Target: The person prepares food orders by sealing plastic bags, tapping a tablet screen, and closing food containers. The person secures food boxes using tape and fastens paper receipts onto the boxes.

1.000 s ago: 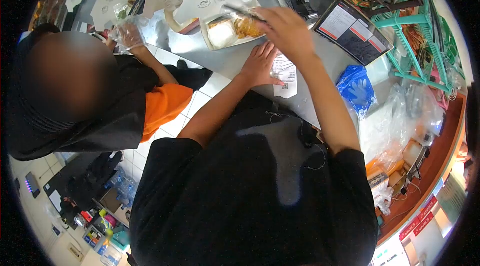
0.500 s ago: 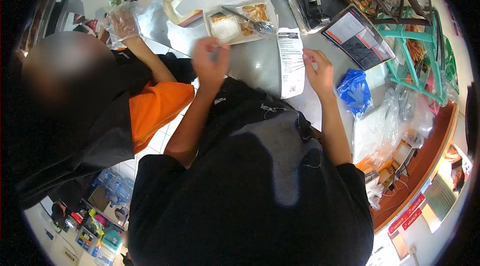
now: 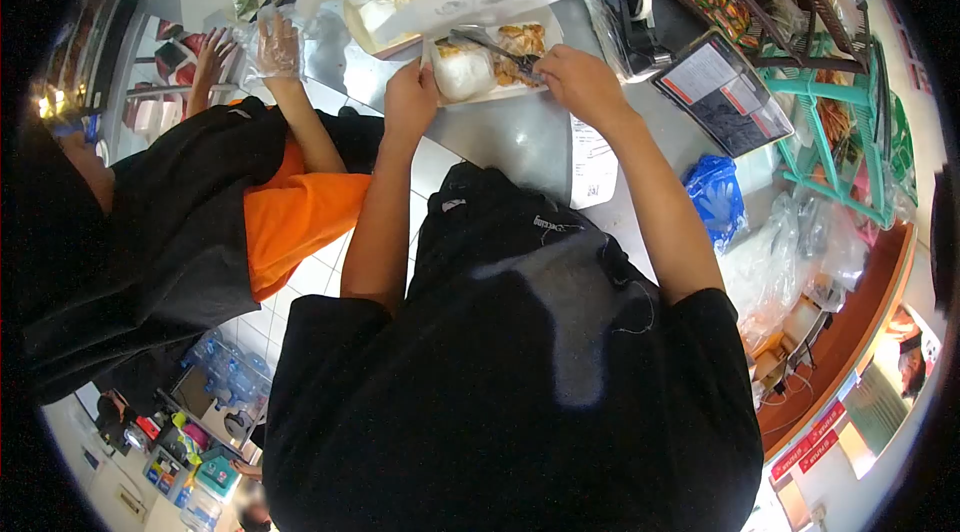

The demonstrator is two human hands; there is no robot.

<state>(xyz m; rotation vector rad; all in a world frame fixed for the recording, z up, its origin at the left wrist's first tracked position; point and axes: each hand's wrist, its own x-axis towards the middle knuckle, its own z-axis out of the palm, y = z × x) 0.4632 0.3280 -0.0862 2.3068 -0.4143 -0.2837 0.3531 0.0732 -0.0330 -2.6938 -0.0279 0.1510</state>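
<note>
An open white food box (image 3: 478, 98) stands on the metal counter with its lid raised at the back. Inside it lie white rice (image 3: 462, 72), browned food (image 3: 521, 40) and a dark plastic spoon (image 3: 490, 44). My left hand (image 3: 411, 96) is closed on the box's left edge. At the right front corner, the fingers of my right hand (image 3: 578, 80) are pinched on the box's edge, close to the spoon's end. A printed receipt (image 3: 593, 164) lies on the counter below my right hand.
Behind stands another open box (image 3: 380, 37) with rice and yellow food. A tape dispenser (image 3: 640, 27), a propped dark card (image 3: 722, 92), a blue glove packet (image 3: 716, 196) and a green rack (image 3: 825, 137) are on the right. A co-worker in a plastic glove (image 3: 278, 50) stands left.
Both my hands have moved up to the box's sides, the right one leaving the receipt. The lid now leans further forward over the box. The co-worker's hands have shifted.
</note>
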